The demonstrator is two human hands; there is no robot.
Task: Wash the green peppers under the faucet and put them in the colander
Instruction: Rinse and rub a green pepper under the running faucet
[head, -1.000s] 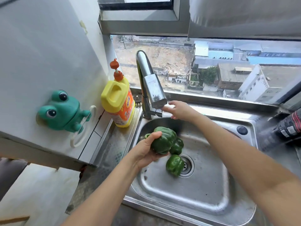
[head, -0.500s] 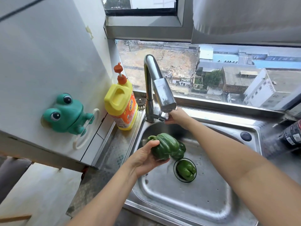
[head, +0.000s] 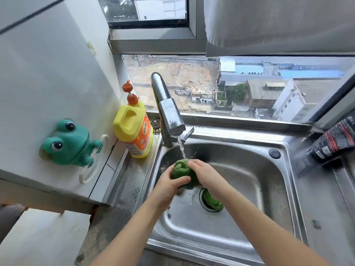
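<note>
Faucet (head: pixel 169 112) now on; R hand (head: pixel 205 173) joined L hand (head: pixel 169 187), both curled round pepper (head: pixel 181 169), so washing's begun; 2nd pepper (head: pixel 211 198) at 5 o'clock.

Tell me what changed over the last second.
The right hand left the faucet handle and grips the held pepper with the left hand, which brought it under the now-running water. The other pepper rolled onto the drain. The soap bottle and frog stayed put.

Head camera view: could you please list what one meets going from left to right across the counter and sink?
Green frog holder → yellow detergent bottle → faucet → green pepper over the drain → dark round cap → black packet. Omitted: the held pepper, which overlaps the faucet.
</note>
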